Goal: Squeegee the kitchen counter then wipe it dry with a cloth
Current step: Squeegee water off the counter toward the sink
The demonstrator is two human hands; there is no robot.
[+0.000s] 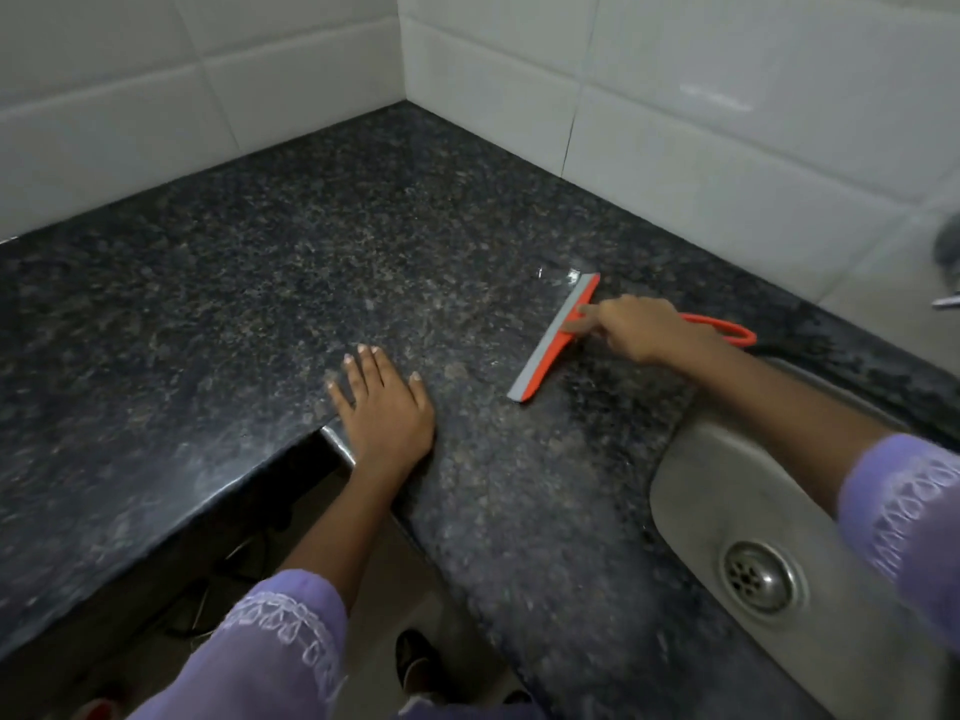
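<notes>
An orange squeegee (555, 339) with a grey rubber blade lies blade-down on the dark speckled granite counter (311, 262). My right hand (636, 327) grips its handle, forefinger stretched along the head, and the handle's orange loop sticks out behind the hand. A thin film of water glints just ahead of the blade's far end. My left hand (384, 402) rests flat on the counter at the inner corner of its front edge, fingers spread, holding nothing. No cloth is in view.
A steel sink (691, 475) with a round drain (761, 576) sits in the counter at the right, under my right forearm. White tiled walls (675, 96) enclose the counter's back corner. A dark blurred object (948, 246) shows at the right edge.
</notes>
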